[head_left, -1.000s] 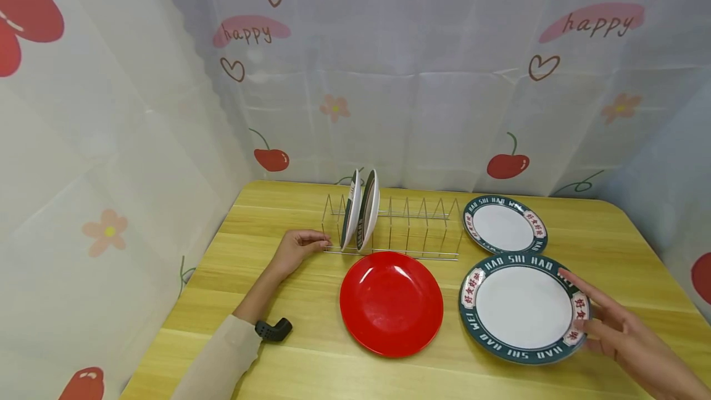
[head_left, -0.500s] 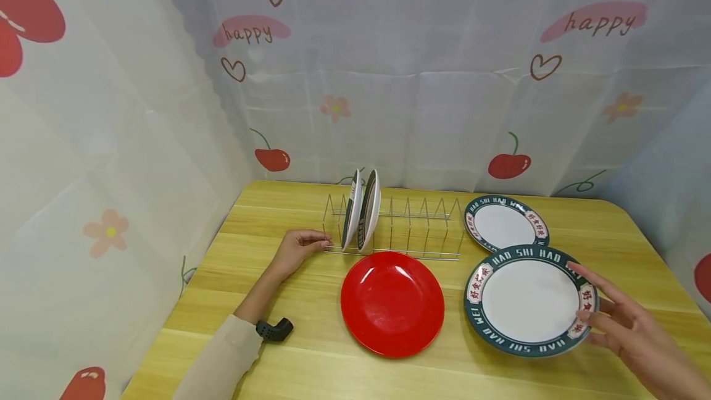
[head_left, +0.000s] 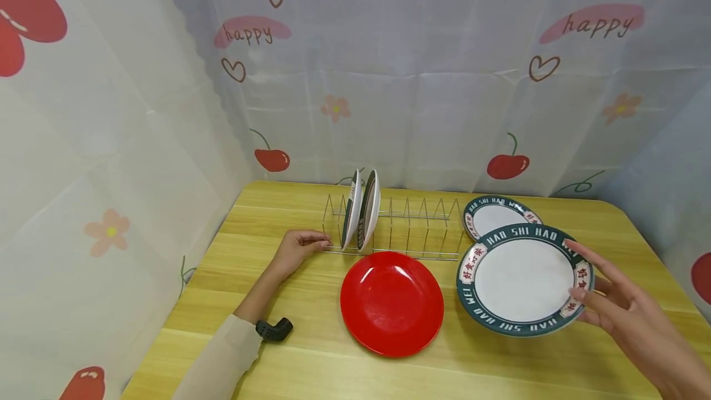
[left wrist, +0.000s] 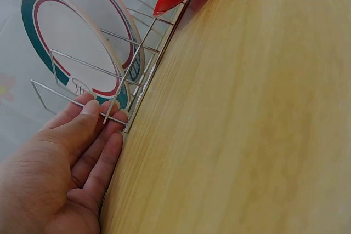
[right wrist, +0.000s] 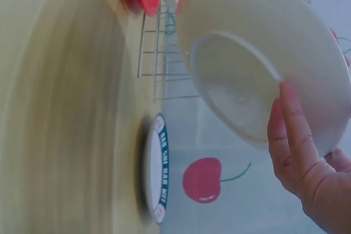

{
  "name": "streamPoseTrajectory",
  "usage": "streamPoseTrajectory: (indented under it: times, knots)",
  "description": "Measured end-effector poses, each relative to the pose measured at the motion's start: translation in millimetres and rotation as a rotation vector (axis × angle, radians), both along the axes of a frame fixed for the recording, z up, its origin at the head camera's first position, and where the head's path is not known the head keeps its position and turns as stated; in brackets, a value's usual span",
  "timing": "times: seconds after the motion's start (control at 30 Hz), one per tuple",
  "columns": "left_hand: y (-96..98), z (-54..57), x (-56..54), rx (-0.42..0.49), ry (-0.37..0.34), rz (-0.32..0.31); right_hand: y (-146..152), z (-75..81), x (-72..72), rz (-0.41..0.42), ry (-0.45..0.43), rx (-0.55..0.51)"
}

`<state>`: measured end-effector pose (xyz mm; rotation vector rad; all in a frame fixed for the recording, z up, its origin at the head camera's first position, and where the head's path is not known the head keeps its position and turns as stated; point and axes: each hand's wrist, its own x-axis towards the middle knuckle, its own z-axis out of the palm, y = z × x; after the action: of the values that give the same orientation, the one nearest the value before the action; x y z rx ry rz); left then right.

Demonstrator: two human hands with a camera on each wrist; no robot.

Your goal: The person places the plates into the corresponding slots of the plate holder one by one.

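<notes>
My right hand [head_left: 622, 307] grips the right rim of a large white plate [head_left: 524, 279] with a green lettered border, thumb on top. In the right wrist view its pale underside [right wrist: 247, 75] faces the camera, fingers beneath, and the plate is off the table. My left hand [head_left: 300, 250] pinches the left end of a wire dish rack [head_left: 408, 227]; the left wrist view shows thumb and fingers at the end wire. Two green-rimmed plates stand on edge in the rack's left slots, the outer plate [left wrist: 71, 42] nearest my left hand. A red plate [head_left: 391, 304] lies in front of the rack.
A smaller green-rimmed plate [head_left: 494, 215] lies right of the rack, partly hidden by the held plate. The wooden table [head_left: 311, 357] meets a printed curtain [head_left: 411, 110] at the back. A black band [head_left: 273, 329] sits on my left wrist.
My right hand has raised the large plate and moved it away from me, so it now covers more of the smaller plate behind. The left hand and the rack have stayed put.
</notes>
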<state>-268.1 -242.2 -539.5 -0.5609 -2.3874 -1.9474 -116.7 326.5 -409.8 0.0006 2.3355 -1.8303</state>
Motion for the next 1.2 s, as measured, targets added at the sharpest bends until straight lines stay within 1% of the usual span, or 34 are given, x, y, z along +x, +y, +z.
streamPoseTrajectory:
  times: [0.13,0.27,0.47,0.73,0.77,0.87,0.93,1.0,1.07,1.2]
  knots:
    - [0.2,0.7,-0.1,-0.008,-0.005,0.003,-7.1,9.0,-5.7,0.022,0.054,-0.095]
    - [0.9,2.7,0.3,-0.022,0.004,0.008,-15.9,18.9,-11.8,0.043,0.092,-0.081]
    - [0.6,3.2,-0.1,-0.030,0.022,0.008,-33.7,36.3,-23.4,0.098,0.156,-0.150]
    - [-0.6,1.2,-0.3,-0.016,0.003,0.005,-60.5,57.8,-42.1,0.158,0.190,-0.188]
    - [-0.6,1.2,-0.2,-0.015,0.003,0.002,-63.6,59.7,-44.6,0.172,0.199,-0.205]
    - [-0.7,1.1,0.0,-0.012,0.002,-0.007,-73.9,66.0,-50.7,0.177,0.219,-0.199]
    - [-0.8,1.3,0.2,-0.009,-0.001,-0.009,-80.4,69.5,-54.8,0.178,0.231,-0.173]
    - [-0.8,1.8,0.6,-0.009,0.000,-0.010,-87.3,72.6,-59.3,0.164,0.241,-0.124]
    - [-0.8,2.0,1.0,-0.009,0.001,-0.010,-93.6,74.4,-64.6,0.164,0.253,-0.092]
    - [-0.8,2.4,1.6,-0.008,0.002,-0.010,-104.9,75.4,-77.6,0.190,0.270,-0.083]
